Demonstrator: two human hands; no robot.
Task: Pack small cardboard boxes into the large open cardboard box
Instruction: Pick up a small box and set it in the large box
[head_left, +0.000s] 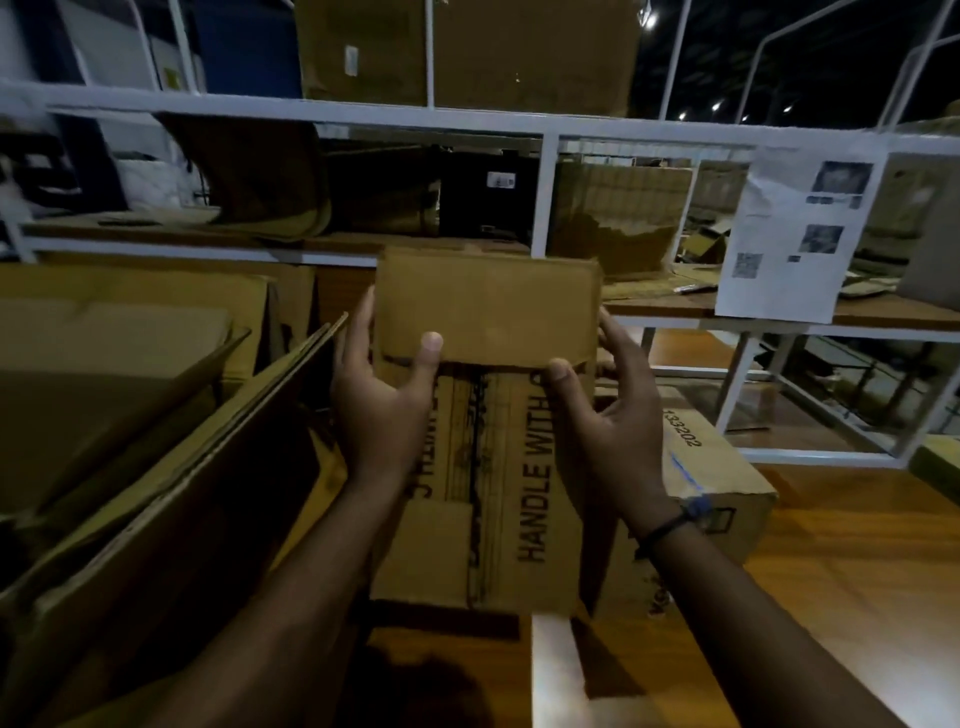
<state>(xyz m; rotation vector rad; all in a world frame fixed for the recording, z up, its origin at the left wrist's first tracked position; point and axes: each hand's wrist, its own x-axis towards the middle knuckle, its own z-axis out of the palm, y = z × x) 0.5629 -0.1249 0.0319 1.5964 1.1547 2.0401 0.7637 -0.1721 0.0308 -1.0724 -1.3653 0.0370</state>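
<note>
A small plain cardboard box (485, 304) is held up in the middle of the view, between both hands. My left hand (379, 400) grips its left side, thumb on the near face. My right hand (605, 415) holds the right side, thumb at the lower edge, fingers behind. Below them stands a closed carton (498, 488) printed "HANDLE WITH". The large open cardboard box (130, 395) is at the left, its flaps standing up beside my left forearm.
A white metal shelf frame (543, 192) crosses the back, holding flat cardboard and cartons. A printed paper sheet (800, 234) hangs on it at the right. Wooden floor (857, 571) shows at the lower right.
</note>
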